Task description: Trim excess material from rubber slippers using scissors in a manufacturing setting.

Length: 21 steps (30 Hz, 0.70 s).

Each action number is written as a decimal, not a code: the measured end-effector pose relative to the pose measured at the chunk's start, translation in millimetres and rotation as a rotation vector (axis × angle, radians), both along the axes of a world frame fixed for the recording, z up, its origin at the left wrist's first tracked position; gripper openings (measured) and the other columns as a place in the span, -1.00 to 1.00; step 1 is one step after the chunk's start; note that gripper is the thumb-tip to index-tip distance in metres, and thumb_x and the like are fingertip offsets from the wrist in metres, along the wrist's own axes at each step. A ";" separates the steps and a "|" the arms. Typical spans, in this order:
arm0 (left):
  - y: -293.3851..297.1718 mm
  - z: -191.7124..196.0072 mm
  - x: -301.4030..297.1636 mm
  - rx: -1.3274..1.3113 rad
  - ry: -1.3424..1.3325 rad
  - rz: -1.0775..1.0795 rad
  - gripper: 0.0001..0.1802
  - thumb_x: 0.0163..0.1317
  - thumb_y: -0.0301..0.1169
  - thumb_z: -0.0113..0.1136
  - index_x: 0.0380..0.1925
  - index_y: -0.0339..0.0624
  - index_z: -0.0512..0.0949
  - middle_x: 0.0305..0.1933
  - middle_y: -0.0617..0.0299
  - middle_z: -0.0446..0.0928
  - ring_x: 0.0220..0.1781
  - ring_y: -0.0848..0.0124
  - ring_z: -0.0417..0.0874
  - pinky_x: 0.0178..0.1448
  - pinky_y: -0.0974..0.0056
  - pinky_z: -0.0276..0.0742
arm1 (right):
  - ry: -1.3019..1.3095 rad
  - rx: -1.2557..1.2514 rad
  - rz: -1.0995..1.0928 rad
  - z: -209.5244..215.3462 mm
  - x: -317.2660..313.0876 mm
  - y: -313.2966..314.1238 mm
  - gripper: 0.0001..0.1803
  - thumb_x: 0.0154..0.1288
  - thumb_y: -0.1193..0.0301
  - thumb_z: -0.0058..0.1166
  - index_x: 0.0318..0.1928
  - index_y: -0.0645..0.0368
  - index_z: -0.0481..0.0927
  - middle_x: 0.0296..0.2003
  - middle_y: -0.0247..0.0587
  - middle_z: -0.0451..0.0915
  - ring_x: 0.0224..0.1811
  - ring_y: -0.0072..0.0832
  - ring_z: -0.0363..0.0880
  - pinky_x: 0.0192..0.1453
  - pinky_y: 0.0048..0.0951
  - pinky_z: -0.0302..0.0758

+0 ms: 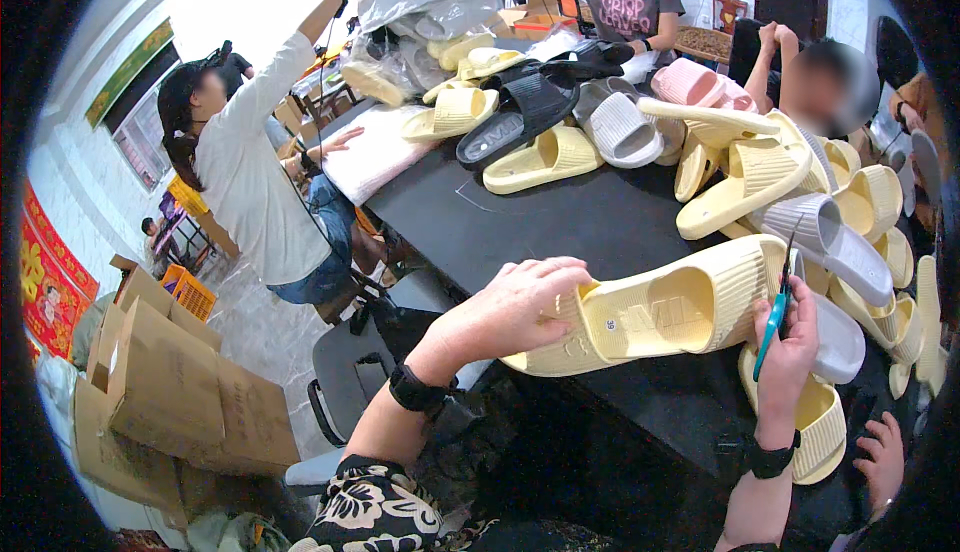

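In front of me, above the table's near edge, is a pale yellow slide slipper [650, 320] with a ribbed strap and a small white sticker on its footbed. My left hand [505, 310] grips its left end, the fingers curled over the yellow rim. At the opposite end, my right hand [792, 347] is closed around teal-handled snips [768, 337], their dark blades pointing up beside the slipper. Those right fingers are close against the slipper; whether they also grip it is hard to see. Another yellow slipper [822, 437] lies below my right hand.
A black table [440, 192] holds heaped yellow, grey, black and pink slippers. White wrapping [375, 147] lies on its left side. A person in white [255, 172] stands left, lifting plastic bags; others are across and to the right. Cardboard boxes [180, 382] and a grey chair [350, 367] stand left.
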<state>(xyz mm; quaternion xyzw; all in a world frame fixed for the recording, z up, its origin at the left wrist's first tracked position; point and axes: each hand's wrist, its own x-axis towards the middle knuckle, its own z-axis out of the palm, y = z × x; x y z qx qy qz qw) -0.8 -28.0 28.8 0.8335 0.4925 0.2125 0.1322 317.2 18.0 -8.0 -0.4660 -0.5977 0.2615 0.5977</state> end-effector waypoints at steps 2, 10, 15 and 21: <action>3.0 -5.1 -11.1 -0.013 -0.032 0.083 -0.35 0.00 -0.36 0.27 0.14 -0.22 0.34 0.19 -0.06 0.36 0.24 -0.01 0.36 0.31 0.12 0.30 | -0.022 -0.064 0.008 7.3 -2.5 -3.5 -0.55 0.24 0.52 0.11 0.12 0.34 0.34 -0.23 -0.32 0.49 -0.22 -0.65 0.45 -0.11 -0.62 0.40; 16.9 -11.5 -51.2 -0.487 0.138 0.306 -0.50 0.20 -0.04 0.13 -0.41 -0.37 0.59 -0.55 0.00 0.59 -0.44 0.22 0.66 -0.33 0.22 0.56 | -0.094 -0.085 0.019 11.6 -0.7 -4.0 -0.60 0.22 0.57 0.09 0.07 0.35 0.36 -0.30 -0.31 0.50 -0.25 -0.65 0.45 -0.14 -0.61 0.40; 21.2 -26.8 -63.4 -0.549 -0.279 0.280 -0.74 0.24 -0.35 0.10 -0.28 -0.39 0.55 -0.44 0.21 0.58 -0.50 0.50 0.57 -0.42 0.40 0.53 | -0.088 -0.119 0.090 14.2 -4.7 -2.6 -0.59 0.20 0.58 0.12 0.06 0.34 0.38 -0.33 -0.31 0.52 -0.30 -0.67 0.46 -0.20 -0.62 0.43; 34.7 -47.1 -60.5 -0.243 -0.516 0.383 -0.72 0.22 -0.49 -0.01 -0.11 -0.39 0.52 -0.32 0.22 0.56 -0.29 0.50 0.52 -0.16 0.39 0.48 | 0.028 -0.224 0.137 16.5 -7.2 -6.6 -0.59 0.19 0.54 0.17 0.04 0.37 0.39 -0.29 -0.27 0.57 -0.26 -0.67 0.51 -0.18 -0.63 0.47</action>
